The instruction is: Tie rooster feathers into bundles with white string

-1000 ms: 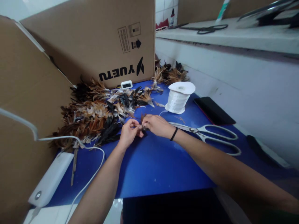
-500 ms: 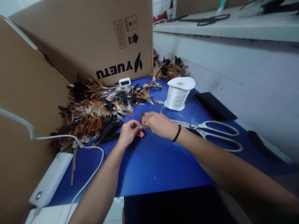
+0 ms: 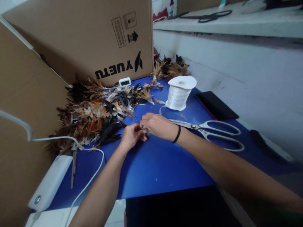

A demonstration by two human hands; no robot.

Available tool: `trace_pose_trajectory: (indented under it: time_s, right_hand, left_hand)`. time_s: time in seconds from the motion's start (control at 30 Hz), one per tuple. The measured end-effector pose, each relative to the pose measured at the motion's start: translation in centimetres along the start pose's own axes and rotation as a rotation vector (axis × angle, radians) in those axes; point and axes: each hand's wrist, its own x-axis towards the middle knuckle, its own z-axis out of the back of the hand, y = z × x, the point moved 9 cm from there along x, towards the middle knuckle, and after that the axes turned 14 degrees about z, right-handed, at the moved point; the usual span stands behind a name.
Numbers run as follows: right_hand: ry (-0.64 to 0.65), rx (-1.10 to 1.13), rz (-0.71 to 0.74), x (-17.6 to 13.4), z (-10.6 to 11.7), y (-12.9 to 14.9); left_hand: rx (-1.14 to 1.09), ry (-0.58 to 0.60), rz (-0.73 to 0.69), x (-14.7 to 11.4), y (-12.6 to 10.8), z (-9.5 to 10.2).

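Note:
At the middle of the blue table (image 3: 163, 170), my left hand (image 3: 130, 136) and my right hand (image 3: 157, 126) meet with fingers pinched together. Between them is a small feather (image 3: 148, 130), mostly hidden by the fingers. Just behind the right hand stands a spool of white ribbon (image 3: 179, 96), a loose end trailing off its left side. Large scissors (image 3: 201, 127) with silver handles lie beside my right wrist, their blade tips behind the hand. Left of my hands spreads a heap of brown, black and cream feathers (image 3: 85, 115).
A cardboard box (image 3: 78, 41) walls off the back and left. A black phone (image 3: 216, 105) lies at right. A small digital display (image 3: 125, 82) sits by the box. At front left is a white power bank (image 3: 50, 183) with a cable (image 3: 100, 170). Another pair of scissors (image 3: 214, 16) rests on the ledge.
My right hand has shifted slightly left, closer over the left fingers. The brown feather tip that stuck up between the hands is now out of sight. The view has tilted slightly.

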Motion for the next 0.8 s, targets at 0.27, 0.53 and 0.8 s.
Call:
trace_pose_trajectory:
  time_s: [0.27, 0.53, 0.8]
  right_hand:
    - [-0.261, -0.016, 0.022, -0.4, 2.4, -0.2]
    - [-0.270, 0.194, -0.204, -2.9, 2.4, -0.7]
    - [-0.237, 0.409, -0.379, -3.5, 0.3, -2.2]
  left_hand:
    - [-0.113, 0.061, 0.040, -0.3, -0.2, -0.3]
    - [-0.200, 0.104, -0.008, -0.5, -0.4, -0.2]
    - [-0.172, 0.103, -0.060, -0.9, -0.9, -0.4]
